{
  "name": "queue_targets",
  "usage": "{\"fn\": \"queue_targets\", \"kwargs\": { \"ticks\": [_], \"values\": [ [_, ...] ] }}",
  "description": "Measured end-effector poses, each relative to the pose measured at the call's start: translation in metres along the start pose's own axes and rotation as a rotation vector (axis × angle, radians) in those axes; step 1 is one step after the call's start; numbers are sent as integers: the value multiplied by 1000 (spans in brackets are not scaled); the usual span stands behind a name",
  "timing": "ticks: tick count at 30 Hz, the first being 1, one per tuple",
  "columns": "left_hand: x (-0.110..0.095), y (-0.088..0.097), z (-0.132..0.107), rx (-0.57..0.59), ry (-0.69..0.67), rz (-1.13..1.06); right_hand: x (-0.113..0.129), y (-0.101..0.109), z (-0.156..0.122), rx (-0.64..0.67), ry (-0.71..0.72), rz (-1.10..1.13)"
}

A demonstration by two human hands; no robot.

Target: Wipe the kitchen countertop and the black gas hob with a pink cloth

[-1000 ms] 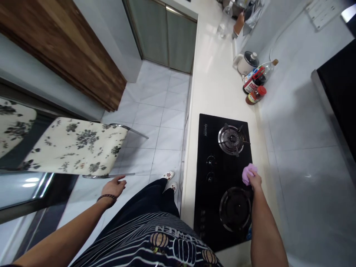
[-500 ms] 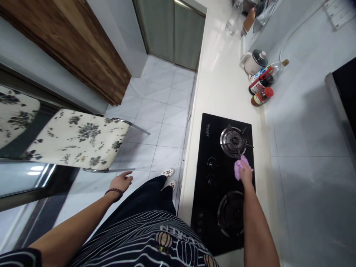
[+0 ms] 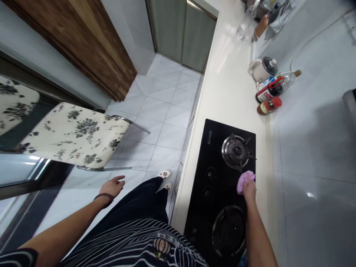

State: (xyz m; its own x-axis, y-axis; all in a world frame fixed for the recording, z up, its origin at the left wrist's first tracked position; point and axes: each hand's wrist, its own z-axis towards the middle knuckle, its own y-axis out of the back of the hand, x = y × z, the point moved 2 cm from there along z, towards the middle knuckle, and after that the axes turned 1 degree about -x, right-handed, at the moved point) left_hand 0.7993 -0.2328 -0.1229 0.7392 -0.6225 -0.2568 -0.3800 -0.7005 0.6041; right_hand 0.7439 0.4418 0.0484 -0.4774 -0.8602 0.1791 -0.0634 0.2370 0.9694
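My right hand (image 3: 249,189) is closed on a crumpled pink cloth (image 3: 243,180) and presses it on the black glass hob (image 3: 219,185), between the far burner (image 3: 236,150) and the near burner (image 3: 228,230). Two knobs (image 3: 210,173) sit left of the cloth. My left hand (image 3: 113,185) hangs over the floor with its fingers loosely apart and nothing in it, a dark bracelet on the wrist.
A cream worktop (image 3: 228,89) runs away from me, with sauce bottles (image 3: 268,96) and a small white cooker (image 3: 263,68) against the grey wall. A floral-cushioned chair (image 3: 75,135) stands on the white tiled floor (image 3: 164,111) to my left. Cabinet doors (image 3: 180,33) lie ahead.
My right hand slid the pink cloth from the hob's right edge leftward toward the far burner, then slightly back. The view shifted; my left hand stayed beside my leg.
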Motion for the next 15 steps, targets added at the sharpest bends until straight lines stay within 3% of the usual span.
{"fn": "queue_targets", "kwargs": {
  "ticks": [4,8,11,15],
  "values": [
    [1,-1,0,8,27,-4,-27,24,83,-19,-102,-30],
    [-8,-4,-4,11,36,-34,-37,22,123,21,-103,66],
    [-17,-7,-6,16,27,-43,-56,23,114,58,-101,116],
    [-31,-13,-5,34,-5,-47,-99,34,52,129,-100,161]
  ]
}}
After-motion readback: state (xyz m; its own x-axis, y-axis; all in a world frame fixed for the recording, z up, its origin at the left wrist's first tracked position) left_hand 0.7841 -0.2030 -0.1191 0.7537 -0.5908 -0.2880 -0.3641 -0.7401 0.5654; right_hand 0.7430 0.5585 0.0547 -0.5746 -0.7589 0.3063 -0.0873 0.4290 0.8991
